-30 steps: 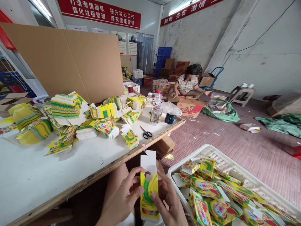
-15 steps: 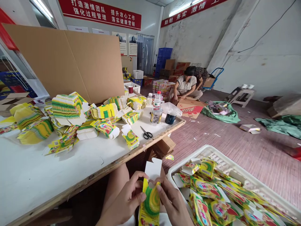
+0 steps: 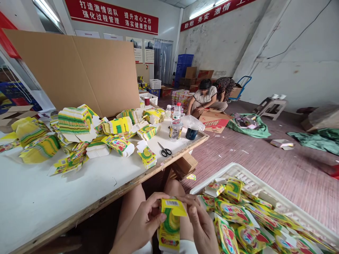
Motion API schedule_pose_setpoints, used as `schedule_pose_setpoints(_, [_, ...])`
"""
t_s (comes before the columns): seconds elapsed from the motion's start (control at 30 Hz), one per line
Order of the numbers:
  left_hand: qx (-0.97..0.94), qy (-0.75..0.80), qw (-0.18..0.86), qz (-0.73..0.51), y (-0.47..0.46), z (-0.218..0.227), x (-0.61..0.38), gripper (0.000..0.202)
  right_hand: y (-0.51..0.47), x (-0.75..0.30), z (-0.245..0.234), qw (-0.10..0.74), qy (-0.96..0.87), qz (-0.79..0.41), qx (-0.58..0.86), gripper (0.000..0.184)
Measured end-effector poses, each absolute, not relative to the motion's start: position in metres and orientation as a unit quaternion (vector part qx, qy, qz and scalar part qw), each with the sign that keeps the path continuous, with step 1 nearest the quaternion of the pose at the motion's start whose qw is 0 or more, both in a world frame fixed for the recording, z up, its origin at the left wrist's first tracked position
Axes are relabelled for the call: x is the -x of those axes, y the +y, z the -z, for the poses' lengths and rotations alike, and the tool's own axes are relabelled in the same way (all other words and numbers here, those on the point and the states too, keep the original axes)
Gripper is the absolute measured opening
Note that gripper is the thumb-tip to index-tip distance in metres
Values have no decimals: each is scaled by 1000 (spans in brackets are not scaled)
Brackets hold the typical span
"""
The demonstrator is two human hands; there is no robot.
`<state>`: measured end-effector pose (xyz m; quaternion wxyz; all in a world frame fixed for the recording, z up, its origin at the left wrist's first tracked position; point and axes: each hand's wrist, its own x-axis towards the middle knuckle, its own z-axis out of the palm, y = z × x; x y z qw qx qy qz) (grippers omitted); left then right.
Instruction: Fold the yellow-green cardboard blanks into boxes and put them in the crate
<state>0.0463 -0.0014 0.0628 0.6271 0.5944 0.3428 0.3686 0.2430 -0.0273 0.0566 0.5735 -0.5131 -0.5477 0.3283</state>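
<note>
A small yellow-and-green carton [image 3: 171, 229] with a printed barcode on its folded top flap stands upright over my lap. My left hand [image 3: 144, 222] is closed around its left side, thumb on the front face. At the upper right, my right hand [image 3: 200, 220] has its fingers on the top flap, partly hidden behind it, with the thumb raised near the yellow side tab that sticks out. To the right, a white plastic basket [image 3: 212, 179] holds many similar cartons [image 3: 233, 213], some with white flaps standing up.
On the white table [image 3: 66, 197] lie bundles of flat cartons [image 3: 75, 121], scissors [image 3: 165, 151], a glass jar [image 3: 176, 130], a dark cup [image 3: 191, 133] and a bottle [image 3: 177, 112]. A large cardboard sheet [image 3: 87, 70] stands behind. A person [image 3: 205, 97] crouches beside a red-and-brown box [image 3: 215, 120].
The carton's white top flap, standing up before, is now folded down and shows its barcode side. My right hand has moved slightly up and right. The crouching person's head has lowered.
</note>
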Motion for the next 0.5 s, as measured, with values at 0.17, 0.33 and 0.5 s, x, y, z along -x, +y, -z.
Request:
schedule_pose_setpoints(0.17, [-629,364,586,-357,-2,-61,-45,38,-26,-243,-57,485,-581,-386,527,38])
schedule_pose_setpoints(0.33, [-661,345,574,-339,-5,-60,-44,43,-23,-232,-41,478,-577,-403,526,41])
schedule_pose_setpoints(0.5, [-675,360,555,-326,-7,-59,-44,42,-25,-228,-32,484,-574,-373,545,31])
